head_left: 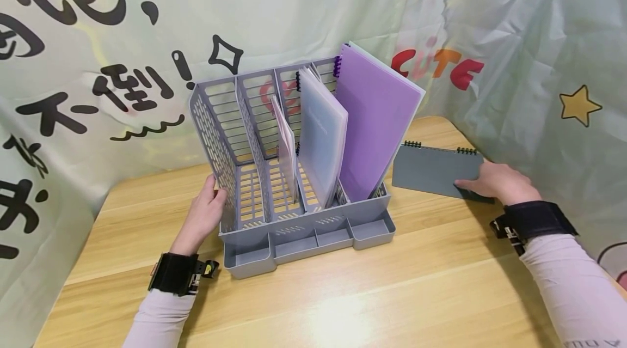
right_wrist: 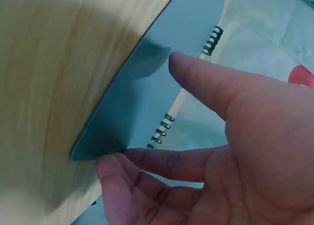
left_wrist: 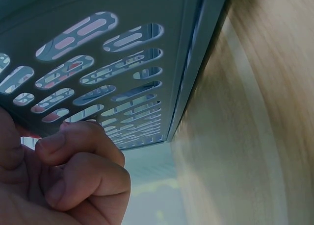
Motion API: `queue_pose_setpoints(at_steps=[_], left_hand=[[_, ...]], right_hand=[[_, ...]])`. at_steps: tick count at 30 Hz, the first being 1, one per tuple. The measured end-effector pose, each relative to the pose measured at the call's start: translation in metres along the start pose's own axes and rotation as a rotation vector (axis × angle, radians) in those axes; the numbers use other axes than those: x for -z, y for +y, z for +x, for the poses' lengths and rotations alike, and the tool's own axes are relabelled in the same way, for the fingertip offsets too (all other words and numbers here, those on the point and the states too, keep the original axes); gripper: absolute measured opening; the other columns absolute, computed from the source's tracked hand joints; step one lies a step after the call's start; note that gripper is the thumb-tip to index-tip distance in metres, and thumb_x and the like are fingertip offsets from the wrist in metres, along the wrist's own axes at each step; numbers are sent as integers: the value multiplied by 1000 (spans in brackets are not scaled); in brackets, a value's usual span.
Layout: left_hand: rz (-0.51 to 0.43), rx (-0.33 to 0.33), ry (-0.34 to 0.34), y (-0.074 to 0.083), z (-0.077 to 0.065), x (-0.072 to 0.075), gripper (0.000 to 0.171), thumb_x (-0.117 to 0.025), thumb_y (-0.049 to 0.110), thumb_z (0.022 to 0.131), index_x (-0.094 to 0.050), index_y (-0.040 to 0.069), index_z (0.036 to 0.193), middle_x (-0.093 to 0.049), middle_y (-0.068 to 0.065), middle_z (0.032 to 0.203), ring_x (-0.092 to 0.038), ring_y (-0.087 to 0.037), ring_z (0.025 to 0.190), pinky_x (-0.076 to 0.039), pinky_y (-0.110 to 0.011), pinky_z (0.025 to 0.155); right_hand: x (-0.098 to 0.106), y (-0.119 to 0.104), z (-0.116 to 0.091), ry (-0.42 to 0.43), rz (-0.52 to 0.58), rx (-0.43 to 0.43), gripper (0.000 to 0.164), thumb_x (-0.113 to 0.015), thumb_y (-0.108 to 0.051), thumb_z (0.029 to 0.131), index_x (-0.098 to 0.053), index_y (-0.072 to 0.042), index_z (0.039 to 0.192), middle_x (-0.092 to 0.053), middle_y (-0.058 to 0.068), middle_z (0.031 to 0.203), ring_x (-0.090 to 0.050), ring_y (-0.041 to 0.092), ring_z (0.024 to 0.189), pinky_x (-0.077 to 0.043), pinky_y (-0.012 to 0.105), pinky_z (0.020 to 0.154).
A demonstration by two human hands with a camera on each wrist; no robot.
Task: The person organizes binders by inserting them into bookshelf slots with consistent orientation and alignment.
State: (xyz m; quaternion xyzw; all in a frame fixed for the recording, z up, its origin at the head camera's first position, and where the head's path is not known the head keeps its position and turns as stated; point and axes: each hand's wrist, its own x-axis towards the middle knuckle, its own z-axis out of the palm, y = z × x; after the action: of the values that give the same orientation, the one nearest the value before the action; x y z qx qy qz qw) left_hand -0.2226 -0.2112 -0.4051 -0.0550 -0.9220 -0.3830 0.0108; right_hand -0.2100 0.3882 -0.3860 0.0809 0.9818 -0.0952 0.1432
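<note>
A grey file organizer with upright dividers stands on the table. My left hand grips its perforated left side panel, fingers curled in the left wrist view. Right of the organizer lies a dark grey desk calendar with two short spiral coils along its far edge. My right hand holds its right end, the thumb over the cover and the other fingers at the short edge. Standing in the organizer are a purple spiral-bound notebook, a translucent folder and a thin pale booklet.
Small open trays run along the organizer's front. Printed cloth hangs behind the wooden table and along its sides, close to the calendar's right end. The organizer's left slots hold nothing.
</note>
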Motion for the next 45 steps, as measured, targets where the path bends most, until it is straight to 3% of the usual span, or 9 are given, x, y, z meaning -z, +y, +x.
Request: queue_pose_setpoints(at_steps=[13, 16, 21, 24, 26, 28, 30, 35, 45], left_hand=[[-18, -11, -4, 1, -1, 0, 53, -31, 23, 105, -17, 11, 155, -39, -26, 143, -48, -41, 118, -46, -53, 83], [-25, -10, -11, 2, -1, 0, 54, -30, 23, 105, -16, 11, 155, -38, -26, 144, -47, -42, 119, -46, -54, 84], [-28, -7, -12, 2, 0, 0, 54, -30, 24, 105, -16, 11, 155, -38, -26, 144, -47, -42, 119, -46, -54, 84], [-25, -6, -8, 2, 0, 1, 53, -30, 24, 105, -17, 11, 155, -39, -26, 143, -47, -42, 119, -46, -54, 84], [-24, -5, -8, 3, 0, 1, 53, -30, 24, 105, -17, 11, 155, -39, -27, 143, -47, -42, 119, -46, -54, 84], [-21, -5, -6, 3, 0, 1, 53, -30, 24, 105, -17, 11, 155, -39, -27, 143, -47, -42, 119, -46, -54, 84], [-23, -4, -9, 2, -1, 2, 54, -30, 23, 105, -16, 10, 155, -38, -27, 143, -46, -43, 120, -45, -54, 85], [-22, -1, -16, 0, -2, 1, 54, -31, 22, 105, -15, 10, 155, -37, -27, 144, -46, -43, 120, -45, -55, 85], [-3, -10, -5, -2, 0, 0, 52, -30, 23, 105, -21, 6, 153, -40, -27, 142, -48, -42, 118, -45, -54, 85]], right_hand=[[0, -5, 6, 36, 32, 72, 96, -62, -70, 76, -49, 18, 115, -55, 28, 92, -51, 37, 76, -45, 50, 62], [0, -4, 8, 29, 27, 83, 98, -62, -70, 76, -50, 18, 115, -55, 32, 96, -52, 39, 79, -45, 52, 65], [-1, -3, 11, 40, 28, 97, 106, -62, -70, 75, -44, 20, 128, -42, 44, 122, -45, 56, 102, -40, 64, 79], [0, -4, 14, 51, 46, 93, 88, -66, -68, 73, -55, 14, 102, -51, 35, 90, -51, 47, 83, -45, 53, 71], [1, -5, 17, 51, 57, 83, 74, -69, -67, 72, -50, 5, 80, -42, 18, 70, -48, 34, 68, -43, 43, 61], [2, -4, 21, 32, 61, 70, 70, -71, -66, 70, -41, -3, 71, -30, 6, 67, -42, 25, 62, -37, 38, 57], [4, -3, 25, 14, 56, 62, 76, -71, -67, 68, -46, 5, 76, -38, 11, 70, -46, 28, 66, -41, 39, 60], [3, 3, 30, -24, 59, 51, 106, -70, -71, 66, -48, 22, 110, -53, 30, 98, -52, 40, 86, -46, 53, 76], [-1, 10, 37, -45, 68, 67, 111, -67, -72, 68, -48, 28, 114, -51, 41, 108, -52, 46, 94, -43, 57, 83]])
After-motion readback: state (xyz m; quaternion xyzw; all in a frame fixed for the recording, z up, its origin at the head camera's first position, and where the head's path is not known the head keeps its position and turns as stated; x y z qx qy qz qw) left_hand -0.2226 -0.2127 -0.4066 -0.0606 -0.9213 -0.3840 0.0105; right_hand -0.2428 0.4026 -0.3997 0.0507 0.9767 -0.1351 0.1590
